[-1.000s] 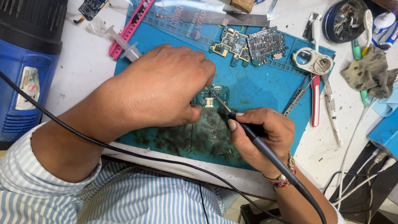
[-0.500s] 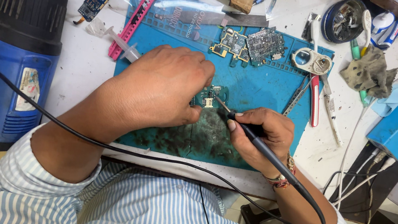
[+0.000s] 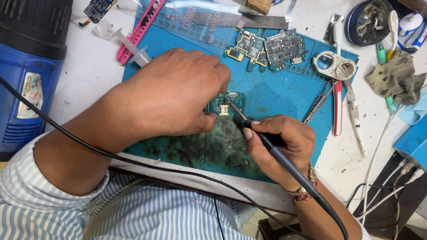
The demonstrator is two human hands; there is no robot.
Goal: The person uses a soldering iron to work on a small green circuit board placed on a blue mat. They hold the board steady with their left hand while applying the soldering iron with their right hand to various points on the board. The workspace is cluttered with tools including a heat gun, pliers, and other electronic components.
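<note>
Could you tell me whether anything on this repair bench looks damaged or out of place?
Yes: the blue work mat has a dark, scorched-looking stain along its near edge, under the small circuit board and both hands. A crumpled rag lies among loose tools.

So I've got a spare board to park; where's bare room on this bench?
Bare white bench between the blue heat tool and the blue mat; some mat below the two boards. Crowded along the top and right: tin, rag, cables.

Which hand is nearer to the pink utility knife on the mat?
Left. The left hand lies just right of the pink utility knife; the right hand, holding the soldering iron, sits farther right.
</note>
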